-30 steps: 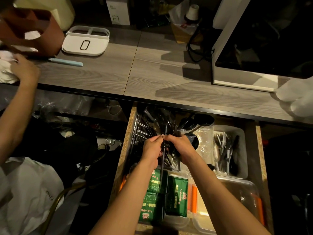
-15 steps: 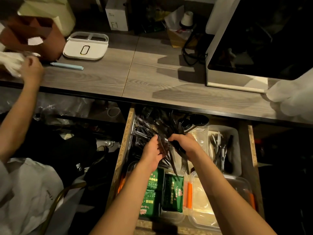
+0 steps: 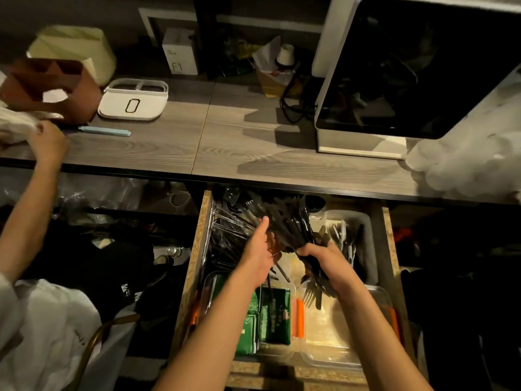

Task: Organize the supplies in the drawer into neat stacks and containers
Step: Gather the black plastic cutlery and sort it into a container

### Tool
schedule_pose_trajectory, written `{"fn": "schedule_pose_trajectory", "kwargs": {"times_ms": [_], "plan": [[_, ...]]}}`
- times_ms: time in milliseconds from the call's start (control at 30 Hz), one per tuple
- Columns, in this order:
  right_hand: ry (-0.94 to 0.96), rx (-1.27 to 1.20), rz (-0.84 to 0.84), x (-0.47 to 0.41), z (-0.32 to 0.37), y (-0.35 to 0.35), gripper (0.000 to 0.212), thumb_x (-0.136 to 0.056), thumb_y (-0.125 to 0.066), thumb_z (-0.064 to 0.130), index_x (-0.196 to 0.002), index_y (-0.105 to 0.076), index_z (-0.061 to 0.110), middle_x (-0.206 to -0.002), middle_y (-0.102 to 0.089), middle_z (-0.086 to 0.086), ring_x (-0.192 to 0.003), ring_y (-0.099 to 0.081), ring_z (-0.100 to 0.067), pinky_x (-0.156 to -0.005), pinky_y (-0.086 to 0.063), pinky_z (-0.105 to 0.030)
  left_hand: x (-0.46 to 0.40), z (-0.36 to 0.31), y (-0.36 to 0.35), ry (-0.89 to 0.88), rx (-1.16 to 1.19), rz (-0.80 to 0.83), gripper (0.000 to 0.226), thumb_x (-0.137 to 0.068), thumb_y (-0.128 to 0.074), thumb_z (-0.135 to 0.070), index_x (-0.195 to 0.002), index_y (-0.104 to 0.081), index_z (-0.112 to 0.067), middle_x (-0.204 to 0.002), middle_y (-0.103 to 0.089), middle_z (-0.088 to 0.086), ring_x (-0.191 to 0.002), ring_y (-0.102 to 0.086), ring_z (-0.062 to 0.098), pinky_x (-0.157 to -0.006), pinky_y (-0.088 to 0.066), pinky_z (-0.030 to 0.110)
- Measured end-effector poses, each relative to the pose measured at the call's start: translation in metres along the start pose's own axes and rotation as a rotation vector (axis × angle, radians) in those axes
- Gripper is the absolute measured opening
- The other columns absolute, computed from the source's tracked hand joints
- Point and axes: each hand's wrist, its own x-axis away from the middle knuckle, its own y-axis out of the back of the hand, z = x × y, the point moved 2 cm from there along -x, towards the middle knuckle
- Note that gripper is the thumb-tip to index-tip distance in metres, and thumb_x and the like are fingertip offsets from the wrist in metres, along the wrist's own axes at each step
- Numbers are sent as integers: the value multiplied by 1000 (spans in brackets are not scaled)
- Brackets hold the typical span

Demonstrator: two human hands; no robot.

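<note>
Hands at work over an open drawer below a wood-grain counter. Right hand clamped around a bundle of dark plastic cutlery, handles gathered in the fist, fork tines poking out beneath toward the clear container; gripped that way, apparently, to square the pieces into one stack. Left hand flat and straight-fingered, pressed against the bundle's side, probably to nudge stray pieces into line. More loose wrapped cutlery heaped in the drawer's back left. Metal forks already sorted in a white bin at right. Green packets stacked at front. Another person's hand on the counter's left end, holding something white.
</note>
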Motion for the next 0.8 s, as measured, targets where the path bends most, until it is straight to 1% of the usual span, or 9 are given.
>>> {"fn": "schedule_pose_trajectory", "kwargs": {"times_ms": [67,167,300,333,433,500,567,700,800], "plan": [[15,-6,27,8,-3,7,4,-82,-65,2,-80,-62,4,-65,-54,-9,-53,-49,-17,-53,-41,-32,1,2,-11,40,73,46,57,-97,-51,-54,-130,-60,-9,-121,-70,16,-111,-66,27,-91,-53,37],[25,-9,85,14,-9,18,6,-80,-67,4,-82,-62,4,-68,-55,-11,-55,-51,-17,-49,-42,-27,2,5,-26,72,121,87,47,-94,-61,-48,-125,-65,-13,-117,-72,15,-111,-66,30,-97,-52,44],[35,58,183,15,-16,26,40,-63,-75,23,-94,-65,0,-80,-64,-15,-71,-61,-24,-64,-50,-33,6,12,-43,183,236,131,45,-94,-63,-43,-118,-69,-6,-107,-72,19,-101,-68,32,-91,-53,44],[25,52,200,15,-18,28,41,-63,-74,23,-96,-65,0,-79,-64,-14,-70,-62,-23,-64,-50,-32,6,15,-46,198,279,145,46,-94,-63,-43,-118,-69,-4,-103,-72,19,-98,-68,31,-90,-53,43],[-17,7,270,14,-22,36,29,-69,-70,16,-93,-63,2,-75,-62,-11,-64,-61,-17,-58,-50,-26,0,21,-48,198,340,162,49,-92,-63,-43,-122,-67,-4,-100,-71,16,-96,-68,28,-91,-52,42],[-49,-10,337,14,-22,43,26,-71,-68,16,-92,-63,2,-75,-63,-11,-63,-61,-17,-58,-52,-25,-2,23,-50,155,297,143,50,-91,-65,-44,-123,-66,-6,-99,-73,13,-92,-69,26,-83,-53,42],[-87,11,379,12,-18,49,29,-69,-69,20,-90,-63,1,-73,-64,-10,-60,-61,-15,-56,-51,-23,-2,25,-53,123,265,109,48,-88,-68,-42,-119,-67,-5,-91,-73,11,-86,-69,24,-77,-53,40],[-130,109,408,6,-12,55,55,-55,-75,34,-97,-64,1,-79,-66,-12,-68,-61,-20,-63,-51,-26,-1,27,-61,120,269,36,32,-88,-70,-39,-96,-68,-8,-75,-69,9,-74,-64,21,-71,-53,37],[-158,76,386,6,-12,57,51,-54,-74,27,-95,-64,-1,-84,-64,-18,-59,-62,-17,-50,-49,-22,0,26,-67,121,262,-5,31,-87,-73,-39,-88,-67,-8,-76,-65,8,-72,-62,22,-65,-51,36]]}}
